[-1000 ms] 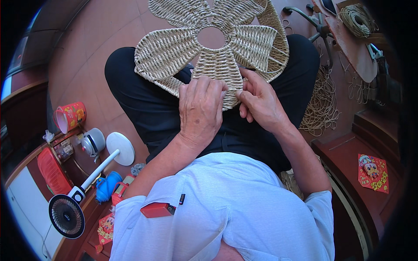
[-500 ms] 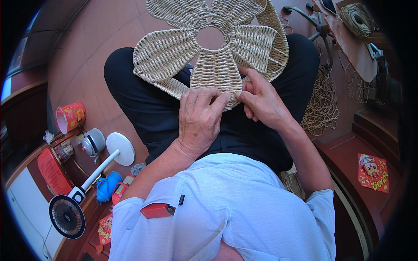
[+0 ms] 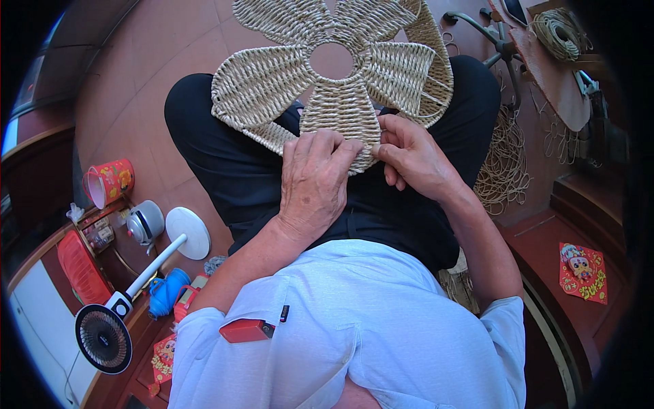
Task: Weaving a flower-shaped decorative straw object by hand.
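Across my thighs rests a woven straw flower (image 3: 338, 108), with broad petals around a round hole and a curved woven rim behind them. My left hand (image 3: 313, 176) is closed over the end of its nearest petal, fingers on top and thumb toward the right corner. At that same corner, my right hand (image 3: 413, 151) pinches the petal's edge between thumb and curled fingers. Whether a loose strand is also in that pinch is too small to tell. Thin strands stretch across the gap beside the right petal. My fingers hide the petal's near end.
Loose cord (image 3: 504, 160) lies heaped on the floor at right, below a coil of rope (image 3: 557, 34). A wheeled chair base (image 3: 501, 46) stands far right. To the left are a white fan (image 3: 103, 339), a red bucket (image 3: 109, 183), a metal pot (image 3: 145, 223) and a blue jug (image 3: 169, 292).
My right index finger, stretched up under the petal before, has drawn back and curled toward the thumb. The woven flower has shifted very slightly right. My left hand keeps its hold.
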{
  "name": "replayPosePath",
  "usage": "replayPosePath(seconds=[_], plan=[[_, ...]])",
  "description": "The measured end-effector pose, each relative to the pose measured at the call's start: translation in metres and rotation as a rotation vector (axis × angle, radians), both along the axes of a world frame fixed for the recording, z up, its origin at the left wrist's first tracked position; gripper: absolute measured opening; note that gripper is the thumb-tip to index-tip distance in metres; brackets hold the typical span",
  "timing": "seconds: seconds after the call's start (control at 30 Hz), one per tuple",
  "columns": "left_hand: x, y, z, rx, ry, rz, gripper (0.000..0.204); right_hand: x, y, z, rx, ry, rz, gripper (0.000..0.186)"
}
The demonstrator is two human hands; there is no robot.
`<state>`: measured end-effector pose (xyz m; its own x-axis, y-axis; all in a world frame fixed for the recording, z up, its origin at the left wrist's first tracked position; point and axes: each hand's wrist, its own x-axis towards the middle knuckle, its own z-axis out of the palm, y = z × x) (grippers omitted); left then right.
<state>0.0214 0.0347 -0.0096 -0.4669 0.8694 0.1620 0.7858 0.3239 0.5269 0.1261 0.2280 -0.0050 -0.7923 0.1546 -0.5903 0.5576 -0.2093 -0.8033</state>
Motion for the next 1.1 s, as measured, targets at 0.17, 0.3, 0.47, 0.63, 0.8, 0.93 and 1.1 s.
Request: replayPosePath(seconds=[0.17, 0.3, 0.47, 0.63, 0.8, 0.93, 1.1], plan=[[0.001, 0.005, 0.005, -0.044, 0.004, -0.004, 0.034, -0.001, 0.001, -0.001, 0.038, -0.026, 0.043, 0.026], [0.002, 0.007, 0.008, -0.056, -0.012, -0.026, 0.029, 0.002, 0.002, 0.0, 0.063, -0.029, 0.07, 0.031], [-0.022, -0.019, 0.009, 0.208, -0.183, 0.261, 0.021, 0.005, -0.011, 0.018, 0.192, -0.028, -0.003, 0.045], [-0.034, -0.028, 0.016, 0.249, -0.23, 0.373, 0.018, 0.004, -0.017, 0.014, 0.11, 0.025, -0.123, 0.058], [-0.034, -0.031, 0.013, 0.194, -0.212, 0.37, 0.018, -0.005, -0.028, 0.001, 0.081, 0.044, -0.127, 0.06], [-0.035, -0.037, 0.007, 0.161, -0.175, 0.353, 0.016, -0.004, -0.028, -0.002, 0.124, -0.021, -0.124, 0.065], [-0.033, -0.041, 0.007, 0.177, -0.207, 0.384, 0.018, -0.008, -0.033, 0.028, 0.313, -0.038, -0.131, 0.068]])
